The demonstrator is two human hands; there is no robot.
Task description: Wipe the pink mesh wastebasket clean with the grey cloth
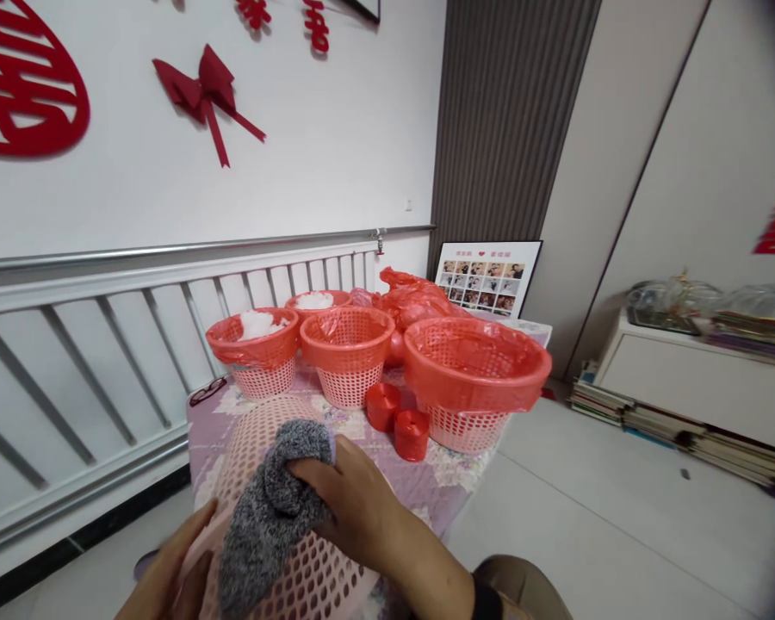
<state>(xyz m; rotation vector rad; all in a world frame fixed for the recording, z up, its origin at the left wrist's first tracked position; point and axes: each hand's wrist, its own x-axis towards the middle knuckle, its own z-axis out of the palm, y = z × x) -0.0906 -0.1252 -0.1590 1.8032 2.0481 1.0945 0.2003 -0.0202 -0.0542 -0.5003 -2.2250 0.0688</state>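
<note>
A pink perforated plastic basket (331, 579) lies tilted at the front of the table, close to me. My left hand (176, 564) is closed on the left part of its rim; the fingertips are partly hidden. My right hand (358, 499) grips a bunched grey cloth (264, 508), which hangs over the basket and covers part of its holes. Just beyond stand two rolls of red plastic ribbon, the left roll (383, 406) and the right roll (412, 434). Whether the cloth presses on the basket I cannot tell.
Behind stand several pink baskets lined with red bags: a large one (468, 422), a middle one (347, 375), and a left one (258, 379) holding white material. Red plastic bags (417, 297) lie behind them. Eyeglasses (207, 392) rest at the left table edge, beside a white radiator (135, 344).
</note>
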